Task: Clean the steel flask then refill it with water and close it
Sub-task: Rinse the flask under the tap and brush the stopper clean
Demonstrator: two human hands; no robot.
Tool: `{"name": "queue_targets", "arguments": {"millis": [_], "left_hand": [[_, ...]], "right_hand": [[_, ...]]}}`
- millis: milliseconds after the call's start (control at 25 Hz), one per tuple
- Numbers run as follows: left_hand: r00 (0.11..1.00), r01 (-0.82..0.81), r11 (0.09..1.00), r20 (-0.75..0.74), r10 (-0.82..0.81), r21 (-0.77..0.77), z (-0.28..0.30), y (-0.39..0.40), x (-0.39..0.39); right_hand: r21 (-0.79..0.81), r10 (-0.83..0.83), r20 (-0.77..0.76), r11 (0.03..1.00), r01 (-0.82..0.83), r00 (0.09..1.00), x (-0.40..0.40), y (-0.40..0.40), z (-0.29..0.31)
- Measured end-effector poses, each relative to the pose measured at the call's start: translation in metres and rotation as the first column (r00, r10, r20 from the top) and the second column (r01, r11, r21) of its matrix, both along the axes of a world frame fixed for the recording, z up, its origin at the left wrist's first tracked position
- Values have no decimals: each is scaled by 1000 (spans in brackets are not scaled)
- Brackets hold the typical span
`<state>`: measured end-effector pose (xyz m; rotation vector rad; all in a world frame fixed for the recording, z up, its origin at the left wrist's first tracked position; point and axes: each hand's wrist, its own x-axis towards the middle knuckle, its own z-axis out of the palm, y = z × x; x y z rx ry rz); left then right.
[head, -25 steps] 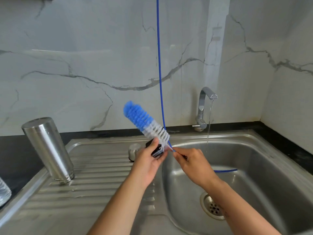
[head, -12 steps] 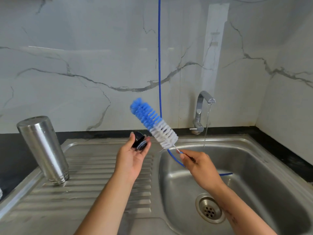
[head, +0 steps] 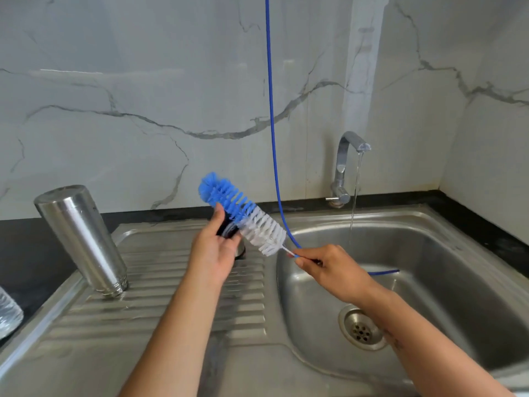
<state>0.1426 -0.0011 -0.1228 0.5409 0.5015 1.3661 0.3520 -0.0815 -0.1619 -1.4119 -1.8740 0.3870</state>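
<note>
The steel flask (head: 81, 239) stands upside down, mouth on the drainboard (head: 171, 310), at the left. My left hand (head: 214, 253) holds the flask's dark cap (head: 226, 227) above the drainboard. My right hand (head: 329, 267) pinches the thin handle of a bottle brush (head: 243, 213), whose blue and white bristles press against the cap. A steel piece (head: 240, 250) on the drainboard is mostly hidden behind my left hand.
The tap (head: 347, 167) at the back runs a thin stream into the steel sink basin (head: 429, 267), which has a drain (head: 362, 329) at its bottom. A blue cord (head: 270, 110) hangs from above into the basin. A clear bottle (head: 8, 313) shows at the left edge.
The brush bristles have come down onto the cap, which my left hand now holds closer against them. Half a second ago the cap lay apart from the bristles on my palm.
</note>
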Motion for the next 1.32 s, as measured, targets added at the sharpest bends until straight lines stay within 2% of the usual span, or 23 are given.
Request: {"name": "queue_targets", "arguments": {"millis": [120,160,280,320,480,600,680,800,840,1000,1120,1240,1320], "left_hand": [[983,102,995,-155,-100,4,-6,-16,18],[982,102,995,-158,-100,2,-3,-16,19],[999,50,998,-18,-50,28,5,-6,0],[998,59,998,-17,-59,28,6,-7,0],[967,206,979,-150,-204,-8,-4,-27,26],[972,131,990,-188,-138,-48,-2,-17,18],[985,52,994,-156,-68,-101,-7,-8,10],[999,52,986,22,-49,-156,-9,-5,9],[997,64,988,39,-59,-142,-7,-6,10],[978,104,994,-182,-106,-20,-10,-17,27],[992,53,999,-111,-52,1,-4,-6,17],[1000,13,1000,4,-13,10,-2,1,2],[991,108,994,-74,-107,6,-8,-14,16]], "right_hand": [[43,-64,-36,997,66,997,-3,0,5],[43,-65,-44,997,67,997,-1,-1,6],[-7,26,-46,1000,-27,999,9,-7,3],[-2,27,-55,1000,-27,998,9,-7,3],[92,-61,-129,993,73,990,-4,2,9],[68,-88,-245,992,108,966,3,0,4],[42,-124,-304,989,144,944,11,-1,1],[19,-149,-181,988,155,972,14,0,-3],[12,-144,-137,989,147,980,12,0,-5],[13,-118,-129,993,120,985,-8,-1,3],[12,-130,-72,991,131,989,-16,1,9],[-30,-22,-43,999,21,999,-10,-5,8],[2,-26,-107,1000,27,994,-12,-6,13]]}}
